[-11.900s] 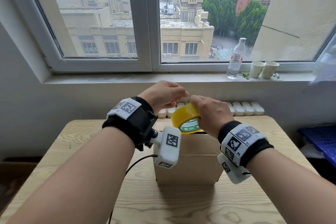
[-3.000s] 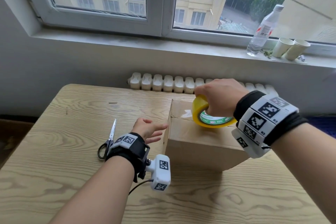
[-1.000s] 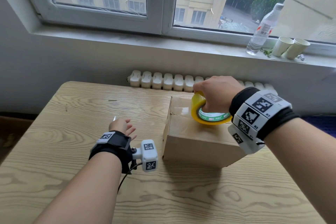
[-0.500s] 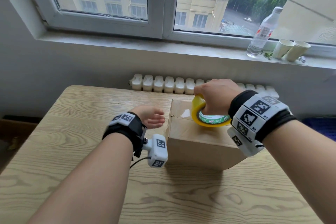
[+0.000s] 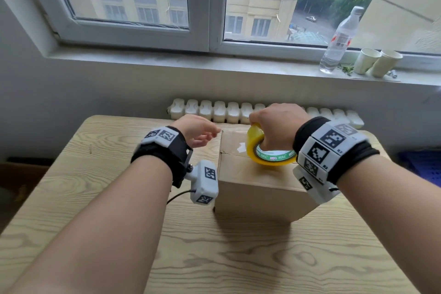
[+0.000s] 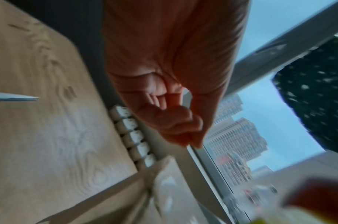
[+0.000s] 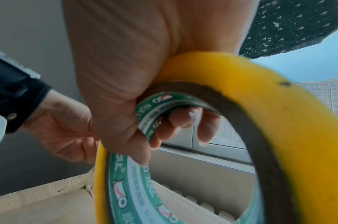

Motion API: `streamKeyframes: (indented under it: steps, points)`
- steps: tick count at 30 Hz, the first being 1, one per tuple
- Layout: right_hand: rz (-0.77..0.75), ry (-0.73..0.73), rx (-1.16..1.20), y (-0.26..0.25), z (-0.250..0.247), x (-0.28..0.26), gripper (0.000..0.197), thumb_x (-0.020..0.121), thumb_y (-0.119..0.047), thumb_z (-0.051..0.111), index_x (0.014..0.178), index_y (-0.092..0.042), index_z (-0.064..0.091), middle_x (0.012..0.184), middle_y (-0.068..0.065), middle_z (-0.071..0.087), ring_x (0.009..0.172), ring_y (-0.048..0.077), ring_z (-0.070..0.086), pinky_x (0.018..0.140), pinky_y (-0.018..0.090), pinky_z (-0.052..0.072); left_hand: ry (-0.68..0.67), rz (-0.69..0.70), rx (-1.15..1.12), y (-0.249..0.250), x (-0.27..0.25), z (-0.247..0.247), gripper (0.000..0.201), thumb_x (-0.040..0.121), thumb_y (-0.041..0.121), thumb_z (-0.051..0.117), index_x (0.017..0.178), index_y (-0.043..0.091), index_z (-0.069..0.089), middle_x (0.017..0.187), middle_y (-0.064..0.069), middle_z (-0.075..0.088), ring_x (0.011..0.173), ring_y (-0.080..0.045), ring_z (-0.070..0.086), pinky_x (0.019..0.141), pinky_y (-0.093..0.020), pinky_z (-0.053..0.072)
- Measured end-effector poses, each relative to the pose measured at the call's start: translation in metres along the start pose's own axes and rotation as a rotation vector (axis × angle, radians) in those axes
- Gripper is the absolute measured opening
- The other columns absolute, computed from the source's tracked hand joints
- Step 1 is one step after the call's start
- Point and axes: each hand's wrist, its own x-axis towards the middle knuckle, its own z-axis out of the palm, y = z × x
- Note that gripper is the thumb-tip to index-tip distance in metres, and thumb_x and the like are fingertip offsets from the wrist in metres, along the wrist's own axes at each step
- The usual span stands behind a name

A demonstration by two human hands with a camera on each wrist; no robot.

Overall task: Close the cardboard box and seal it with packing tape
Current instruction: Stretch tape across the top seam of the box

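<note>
The closed cardboard box (image 5: pixel 257 188) stands on the wooden table (image 5: pixel 71 198), with a strip of clear tape shining along its top seam. My right hand (image 5: pixel 274 124) grips the yellow tape roll (image 5: pixel 253 143), which rests tilted on the box top. In the right wrist view its fingers (image 7: pixel 183 119) curl through the roll's (image 7: pixel 279 121) core. My left hand (image 5: pixel 198 131) hovers at the box's far left corner. Its fingers (image 6: pixel 176 121) are curled with the thumb against them and hold nothing. A scissors blade tip (image 6: pixel 14 97) lies on the table to its left.
A water bottle (image 5: pixel 340 38) and two paper cups (image 5: pixel 377 62) stand on the windowsill at the right. A white radiator (image 5: pixel 214 112) runs behind the table's far edge. A blue crate (image 5: pixel 424 167) sits on the floor to the right.
My left hand has lifted from the table near the scissors and moved right to the box's far left corner. The right hand has kept the tape roll on the box top.
</note>
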Motion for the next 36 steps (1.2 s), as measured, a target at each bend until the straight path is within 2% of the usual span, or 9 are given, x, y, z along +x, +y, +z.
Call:
streamKeyframes:
  steps: [6, 11, 15, 18, 22, 25, 30, 34, 36]
  points:
    - [-0.045, 0.031, 0.149, 0.006, 0.005, -0.002, 0.046, 0.074, -0.029, 0.067, 0.116, -0.022, 0.051, 0.105, -0.002, 0.056, 0.088, 0.019, 0.049, 0.071, 0.029, 0.039, -0.011, 0.062, 0.273, 0.006, -0.008, 0.041, 0.011, 0.081, 0.000, 0.071, 0.081, 0.006, 0.063, 0.073, -0.005, 0.065, 0.064, -0.013, 0.063, 0.055, -0.021, 0.055]
    - [0.054, 0.088, 0.312, 0.029, 0.016, -0.017, 0.047, 0.069, -0.028, 0.071, 0.109, -0.021, 0.048, 0.095, -0.004, 0.051, 0.087, 0.019, 0.048, 0.071, 0.029, 0.038, 0.037, 0.055, 0.196, 0.001, -0.006, 0.043, 0.012, 0.085, 0.001, 0.068, 0.077, 0.007, 0.061, 0.073, -0.007, 0.062, 0.061, -0.012, 0.060, 0.046, -0.016, 0.052]
    - [0.145, 0.101, 0.440, 0.044, 0.027, -0.027, 0.042, 0.069, -0.023, 0.070, 0.106, -0.020, 0.050, 0.087, 0.001, 0.056, 0.088, 0.025, 0.053, 0.069, 0.031, 0.043, 0.059, 0.055, 0.252, 0.003, -0.007, 0.038, 0.016, 0.082, -0.002, 0.065, 0.090, 0.012, 0.069, 0.087, -0.003, 0.064, 0.078, -0.013, 0.059, 0.066, -0.024, 0.050]
    - [0.148, 0.115, 0.430, 0.046, 0.031, -0.027, 0.032, 0.074, -0.020, 0.065, 0.102, -0.019, 0.049, 0.090, 0.002, 0.056, 0.088, 0.025, 0.049, 0.070, 0.032, 0.040, -0.015, 0.117, 0.379, 0.003, -0.006, 0.033, 0.051, 0.069, -0.004, 0.074, 0.111, 0.022, 0.063, 0.112, -0.003, 0.057, 0.103, -0.018, 0.053, 0.082, -0.032, 0.044]
    - [0.119, 0.116, 0.366, 0.045, 0.028, -0.025, 0.024, 0.079, -0.020, 0.061, 0.091, -0.023, 0.040, 0.086, -0.001, 0.050, 0.082, 0.023, 0.042, 0.070, 0.030, 0.033, -0.120, 0.219, 0.818, 0.006, -0.007, 0.039, 0.102, 0.059, 0.024, 0.089, 0.142, 0.038, 0.033, 0.155, 0.001, 0.019, 0.141, -0.020, 0.025, 0.114, -0.043, 0.028]
    - [0.101, 0.118, 0.319, 0.043, 0.025, -0.023, 0.025, 0.081, -0.021, 0.060, 0.092, -0.024, 0.037, 0.085, -0.002, 0.047, 0.082, 0.023, 0.045, 0.070, 0.029, 0.033, -0.171, 0.203, 0.991, -0.002, -0.001, 0.049, 0.121, 0.041, 0.052, 0.090, 0.140, 0.055, 0.021, 0.159, 0.006, 0.006, 0.146, -0.022, 0.014, 0.115, -0.050, 0.024]
    - [0.092, 0.103, 0.246, 0.045, 0.022, -0.025, 0.024, 0.082, -0.020, 0.058, 0.093, -0.025, 0.036, 0.083, -0.004, 0.047, 0.080, 0.024, 0.046, 0.069, 0.031, 0.038, -0.139, 0.171, 0.964, -0.013, 0.002, 0.053, 0.114, 0.054, 0.045, 0.089, 0.144, 0.051, 0.019, 0.160, 0.005, -0.010, 0.148, -0.020, 0.004, 0.117, -0.046, 0.019]
    - [0.089, 0.074, 0.158, 0.048, 0.019, -0.030, 0.023, 0.083, -0.020, 0.057, 0.099, -0.023, 0.041, 0.083, -0.004, 0.046, 0.078, 0.022, 0.044, 0.065, 0.031, 0.037, -0.172, 0.192, 0.913, -0.017, 0.002, 0.051, 0.111, 0.058, 0.045, 0.087, 0.144, 0.053, 0.017, 0.160, 0.006, 0.009, 0.148, -0.020, 0.007, 0.117, -0.052, 0.017]
    - [0.075, 0.066, 0.136, 0.049, 0.018, -0.032, 0.024, 0.082, -0.020, 0.057, 0.102, -0.023, 0.044, 0.082, -0.005, 0.046, 0.078, 0.022, 0.044, 0.063, 0.030, 0.036, -0.195, 0.219, 0.882, -0.018, 0.002, 0.051, 0.110, 0.061, 0.040, 0.087, 0.146, 0.048, 0.017, 0.157, 0.008, 0.020, 0.146, -0.017, 0.014, 0.117, -0.047, 0.017]
